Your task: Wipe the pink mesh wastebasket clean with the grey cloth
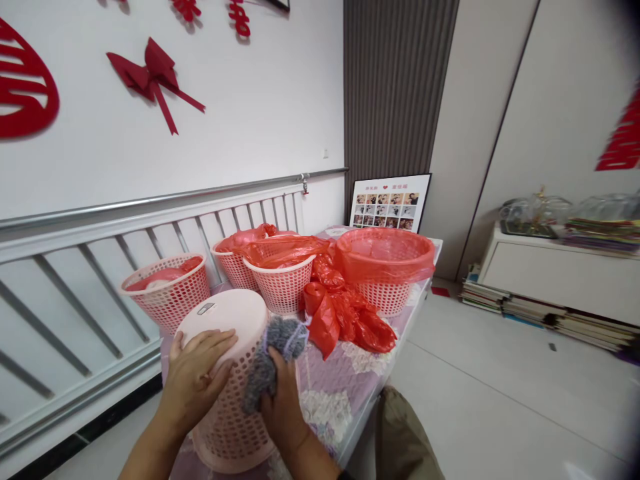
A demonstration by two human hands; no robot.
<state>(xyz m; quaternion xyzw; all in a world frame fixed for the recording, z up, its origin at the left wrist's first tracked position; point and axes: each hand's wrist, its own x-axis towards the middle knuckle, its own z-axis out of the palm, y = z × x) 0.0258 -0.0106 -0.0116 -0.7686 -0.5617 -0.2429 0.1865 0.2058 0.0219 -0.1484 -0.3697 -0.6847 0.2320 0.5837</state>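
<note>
I assess these premises as a home. I record as evidence a red bow (150,77) and red cut-out characters (240,19) on the wall (270,107), a radiator (168,243), a framed photo display (390,203), stacked books (535,312) by a low cabinet (560,273), and a floral tablecloth (327,393).

left fingers (223,339) extended, right fingers (277,364) curled

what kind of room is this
Probably a room in a home: a radiator runs along the wall, a red bow hangs above it, and a framed photo collage stands nearby.
</note>
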